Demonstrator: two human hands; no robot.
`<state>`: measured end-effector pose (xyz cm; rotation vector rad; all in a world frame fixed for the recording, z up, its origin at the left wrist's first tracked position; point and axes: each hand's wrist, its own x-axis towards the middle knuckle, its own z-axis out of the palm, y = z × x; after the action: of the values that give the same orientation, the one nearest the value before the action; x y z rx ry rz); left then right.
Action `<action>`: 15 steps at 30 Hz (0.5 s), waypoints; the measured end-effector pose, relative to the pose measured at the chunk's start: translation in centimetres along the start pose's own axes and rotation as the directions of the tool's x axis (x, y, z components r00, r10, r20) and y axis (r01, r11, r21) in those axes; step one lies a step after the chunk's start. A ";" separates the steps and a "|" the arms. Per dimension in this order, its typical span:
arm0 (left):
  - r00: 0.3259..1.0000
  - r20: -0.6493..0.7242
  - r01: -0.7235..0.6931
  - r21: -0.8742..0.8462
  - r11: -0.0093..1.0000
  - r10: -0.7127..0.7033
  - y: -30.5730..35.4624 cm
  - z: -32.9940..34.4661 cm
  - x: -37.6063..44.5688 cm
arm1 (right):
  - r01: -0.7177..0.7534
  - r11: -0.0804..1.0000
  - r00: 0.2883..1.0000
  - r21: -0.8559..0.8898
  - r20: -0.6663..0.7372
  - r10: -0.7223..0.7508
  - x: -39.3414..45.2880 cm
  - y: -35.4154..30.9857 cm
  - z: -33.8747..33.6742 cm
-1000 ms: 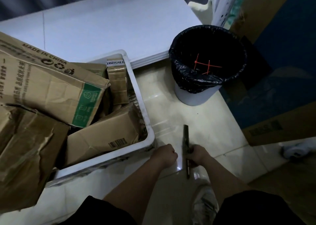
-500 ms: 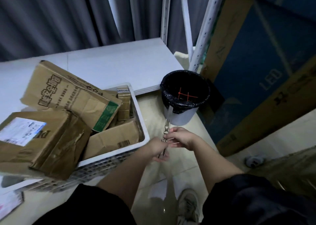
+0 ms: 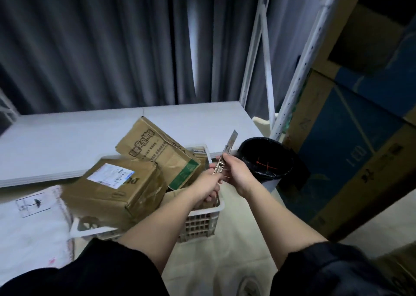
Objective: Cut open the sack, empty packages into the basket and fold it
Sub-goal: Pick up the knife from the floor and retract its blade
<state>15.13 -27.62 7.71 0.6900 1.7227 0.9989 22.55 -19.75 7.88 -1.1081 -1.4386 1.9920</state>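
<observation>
A metal utility knife [image 3: 226,152] points up and away, its blade out, above the basket's right corner. My left hand [image 3: 208,186] grips the knife's lower handle. My right hand [image 3: 237,173] pinches the knife's body just above it. The white plastic basket [image 3: 200,222] stands on the floor, piled with several brown cardboard packages [image 3: 117,187]; one with a white label lies on top at the left, another [image 3: 157,148] leans behind it. A white woven sack [image 3: 29,223] lies flat on the floor to the left of the basket.
A bin with a black liner [image 3: 269,160] stands right of the basket, red ties inside. A low white platform [image 3: 78,135] runs behind. White shelf posts [image 3: 261,48] and large cardboard boxes [image 3: 351,138] stand at the right. Dark curtains hang at the back.
Both hands lifted the knife from the floor to above the basket's corner, and the blade now sticks out. My view tilted up from the floor toward the curtains.
</observation>
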 end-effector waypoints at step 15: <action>0.970 -0.222 -0.146 -0.217 0.965 0.096 -1.8 -9.5 -1.2 | 0.026 0.996 0.990 0.085 0.135 -0.037 2.2 -1.6 10.9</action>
<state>6.64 -32.36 8.35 0.5587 1.7213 1.3770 12.27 -23.76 10.11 -0.9246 -1.4163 2.1202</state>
